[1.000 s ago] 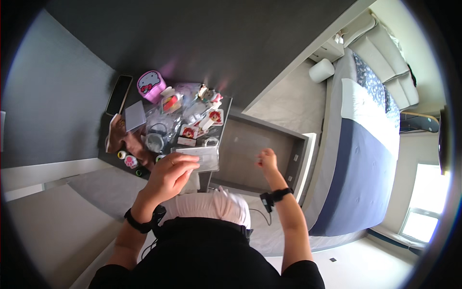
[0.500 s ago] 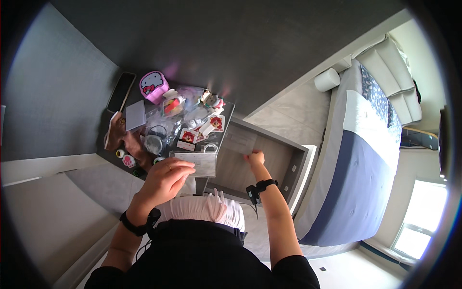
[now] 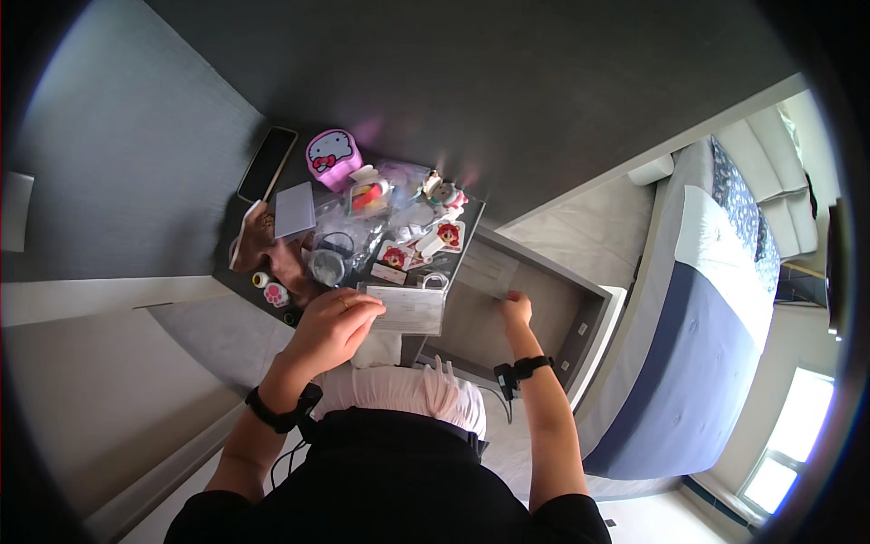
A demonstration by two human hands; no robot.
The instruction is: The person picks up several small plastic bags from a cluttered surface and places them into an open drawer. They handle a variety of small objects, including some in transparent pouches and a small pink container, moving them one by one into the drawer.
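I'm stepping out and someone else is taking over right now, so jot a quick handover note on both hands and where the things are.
Left hand: holds a flat clear packet at the front edge of the dark bedside table.
Right hand: down in the open drawer, fingertips on a pale sheet lying inside.
On the table: phone, pink cat-face box, small white card, and a heap of clear bags, stickers and small figures.
Done: drawer is open, one packet lifted.
Left: the heap on the tabletop is unsorted; the drawer looks nearly empty apart from the sheet.
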